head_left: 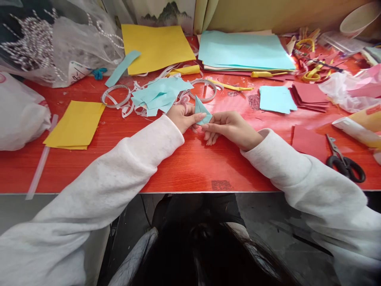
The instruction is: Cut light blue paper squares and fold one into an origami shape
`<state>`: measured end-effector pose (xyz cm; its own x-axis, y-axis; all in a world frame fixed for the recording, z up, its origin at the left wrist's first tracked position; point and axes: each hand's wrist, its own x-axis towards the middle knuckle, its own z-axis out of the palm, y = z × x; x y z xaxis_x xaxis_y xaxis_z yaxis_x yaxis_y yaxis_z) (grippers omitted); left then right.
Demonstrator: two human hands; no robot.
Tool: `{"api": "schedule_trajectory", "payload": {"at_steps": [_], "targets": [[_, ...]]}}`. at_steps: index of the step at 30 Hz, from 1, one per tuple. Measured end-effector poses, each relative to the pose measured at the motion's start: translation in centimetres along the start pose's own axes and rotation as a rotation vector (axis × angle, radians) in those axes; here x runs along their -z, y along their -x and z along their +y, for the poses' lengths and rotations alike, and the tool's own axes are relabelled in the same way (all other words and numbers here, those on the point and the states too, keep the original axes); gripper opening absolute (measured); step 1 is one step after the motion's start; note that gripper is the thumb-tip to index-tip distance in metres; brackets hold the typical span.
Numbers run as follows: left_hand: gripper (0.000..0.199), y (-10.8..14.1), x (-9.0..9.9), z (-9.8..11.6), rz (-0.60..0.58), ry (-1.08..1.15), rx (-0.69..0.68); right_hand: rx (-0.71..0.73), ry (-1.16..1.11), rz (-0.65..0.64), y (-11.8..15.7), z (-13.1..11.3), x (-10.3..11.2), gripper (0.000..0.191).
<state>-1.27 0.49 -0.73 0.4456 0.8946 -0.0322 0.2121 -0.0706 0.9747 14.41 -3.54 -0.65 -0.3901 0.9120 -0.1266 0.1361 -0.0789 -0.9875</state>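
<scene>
A small light-blue piece of folded paper (pixel 202 111) with a pointed top is held between both my hands, just above the red table. My left hand (pixel 185 117) pinches its left side between thumb and fingers. On the lower right edge, my right hand (pixel 225 126) grips it with thumb and forefinger, its other fingers curled below. A pink ring-shaped thing (pixel 185 102) shows at my left hand's fingers; how it is held I cannot make out. Loose light-blue paper pieces (pixel 159 94) lie just behind my left hand.
On the red table (pixel 178 171) lie yellow sheets (pixel 157 47), a stack of light-blue sheets (pixel 244 51), light-blue squares (pixel 276 99), red squares (pixel 309 95) and tape rings (pixel 116 96). Black-handled scissors (pixel 345 161) rest near the right front edge. Plastic bags (pixel 22 113) stand at the left.
</scene>
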Motion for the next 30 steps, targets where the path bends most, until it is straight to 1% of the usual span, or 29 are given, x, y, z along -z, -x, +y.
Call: {"api": "schedule_trajectory", "payload": {"at_steps": [3, 6, 9, 12, 15, 18, 20, 23, 25, 27, 30], "targets": [[0.015, -0.15, 0.04, -0.25, -0.011, 0.086, 0.022, 0.016, -0.025, -0.041, -0.03, -0.1, 0.12, 0.028], [0.014, -0.3, 0.15, -0.37, -0.009, 0.143, 0.043, -0.005, -0.044, -0.067, -0.16, -0.04, 0.33, 0.03], [0.014, -0.34, 0.31, -0.31, -0.029, 0.118, 0.053, -0.036, -0.024, -0.094, -0.3, 0.16, 0.46, 0.031], [0.019, -0.27, 0.45, -0.25, -0.059, 0.06, 0.043, -0.013, 0.013, -0.113, -0.31, 0.29, 0.41, 0.031], [0.024, -0.2, 0.48, -0.33, -0.084, 0.064, 0.057, 0.0, -0.002, -0.123, -0.22, 0.23, 0.32, 0.032], [0.027, -0.2, 0.41, -0.41, -0.093, 0.08, 0.094, -0.024, -0.04, -0.095, -0.17, 0.05, 0.42, 0.031], [0.029, -0.25, 0.4, -0.38, -0.08, 0.111, 0.094, -0.047, -0.06, -0.077, -0.17, -0.06, 0.6, 0.031], [0.033, -0.32, 0.56, -0.2, -0.032, 0.184, 0.066, -0.072, -0.092, -0.085, -0.16, -0.15, 0.87, 0.03], [0.031, -0.32, 0.7, -0.06, 0.002, 0.226, 0.072, -0.062, -0.121, -0.068, -0.15, -0.16, 0.93, 0.03], [0.029, -0.26, 0.77, 0.07, 0.021, 0.249, 0.087, -0.028, -0.142, -0.018, -0.14, -0.15, 0.91, 0.027], [0.025, -0.08, 0.68, 0.23, 0.054, 0.275, 0.095, 0.022, -0.171, 0.091, -0.15, -0.1, 0.87, 0.024]]}}
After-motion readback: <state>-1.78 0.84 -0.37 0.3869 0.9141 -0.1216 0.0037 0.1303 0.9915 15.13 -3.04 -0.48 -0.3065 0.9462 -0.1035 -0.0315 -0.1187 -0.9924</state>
